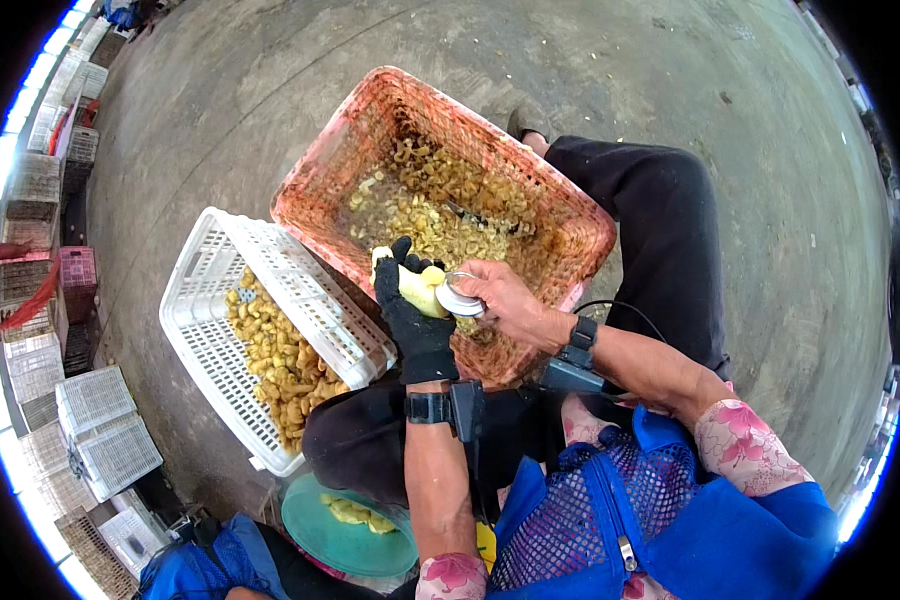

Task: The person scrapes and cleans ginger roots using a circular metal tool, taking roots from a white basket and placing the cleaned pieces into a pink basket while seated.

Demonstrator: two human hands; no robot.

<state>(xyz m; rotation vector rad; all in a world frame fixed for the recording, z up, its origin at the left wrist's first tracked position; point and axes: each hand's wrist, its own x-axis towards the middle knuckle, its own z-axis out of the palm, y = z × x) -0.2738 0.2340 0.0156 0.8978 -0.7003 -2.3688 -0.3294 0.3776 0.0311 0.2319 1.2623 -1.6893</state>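
Observation:
My left hand (pixel 413 335), in a black glove, is closed around a pale yellow piece of ginger root (pixel 418 290) that looks peeled. Against the ginger's right side lies a round metal scraper (pixel 460 300) with a ring-like edge, gripped in the fingers of my bare right hand (pixel 510 300). Both hands are over the near side of a stained pink basket (pixel 305 190), in which brownish peelings (pixel 435 225) and pale scraps lie. To the left, a tilted white basket (pixel 198 325) holds many unpeeled ginger roots (pixel 280 365).
A green basin (pixel 305 530) with pale ginger pieces (pixel 355 512) stands at lower left. Beside it is another person in blue (pixel 215 565). Stacked crates (pixel 110 420) line the far left. My knee (pixel 660 190) borders the pink basket on the right. The floor is concrete.

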